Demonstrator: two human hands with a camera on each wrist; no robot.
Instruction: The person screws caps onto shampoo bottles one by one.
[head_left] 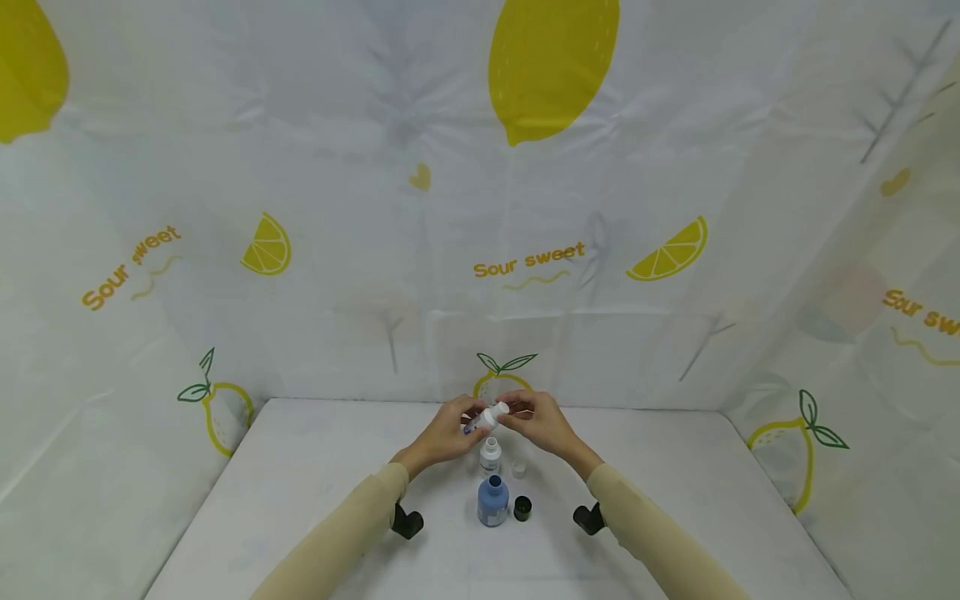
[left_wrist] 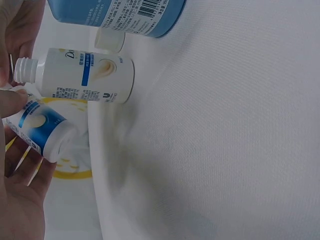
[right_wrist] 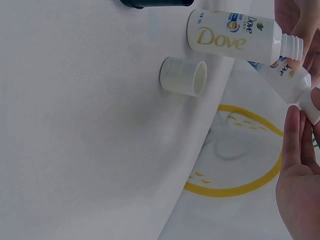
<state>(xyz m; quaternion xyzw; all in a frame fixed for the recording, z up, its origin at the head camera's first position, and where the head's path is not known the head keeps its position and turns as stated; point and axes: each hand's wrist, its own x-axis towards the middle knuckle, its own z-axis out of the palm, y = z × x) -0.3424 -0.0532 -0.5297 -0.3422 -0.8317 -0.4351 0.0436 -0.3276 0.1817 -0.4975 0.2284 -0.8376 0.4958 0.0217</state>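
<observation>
My left hand (head_left: 444, 433) grips a small white Dove bottle (head_left: 482, 420), tilted with its neck end up to the right. At that end, the fingertips of my right hand (head_left: 546, 425) pinch the white cap (head_left: 502, 408). Just below the hands, an uncapped white Dove bottle (head_left: 490, 457) stands upright, its threaded neck bare in the right wrist view. Beside it sits a loose white cap (head_left: 518, 470). Closer to me is an uncapped blue bottle (head_left: 492, 503), with a black cap (head_left: 522, 508) to its right.
A white cloth covers the table (head_left: 300, 500). Behind it hangs a white sheet (head_left: 360, 333) printed with lemons. Black wrist cameras hang below both sleeves, the left one (head_left: 407, 523) and the right one (head_left: 588, 519).
</observation>
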